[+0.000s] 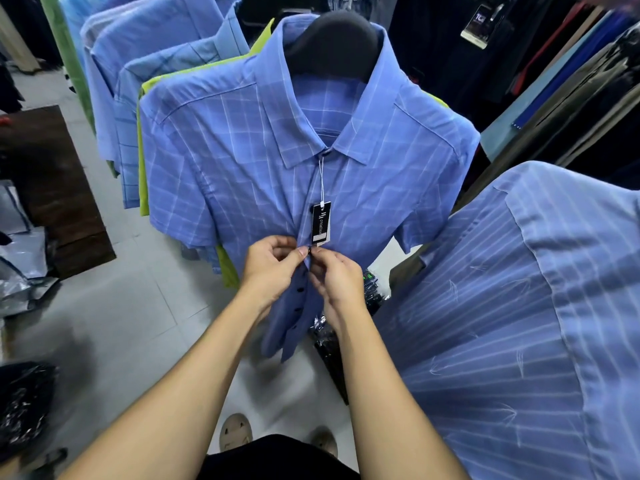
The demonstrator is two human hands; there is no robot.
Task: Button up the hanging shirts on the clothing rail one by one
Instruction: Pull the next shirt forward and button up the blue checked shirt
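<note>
Two blue shirts hang nearest: one checked short-sleeved shirt point(242, 150) and one white-striped shirt point(519, 306). Behind them hang one lime-green shirt point(143, 174) and more blue ones, too overlapped to count. Two black paper hang tags point(321, 223) point(479, 24) show, and three dark round buttons point(300, 289) point(297, 309) point(293, 328).

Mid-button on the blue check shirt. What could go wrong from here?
1. The hang tag dangles just above both grips; it could get caught in the placket.
2. The left hand and right hand pucker the blue check shirt; a harder tug may skew it on the hanger.
3. The lower buttons look undone, so a mismatched hole is possible.
</note>
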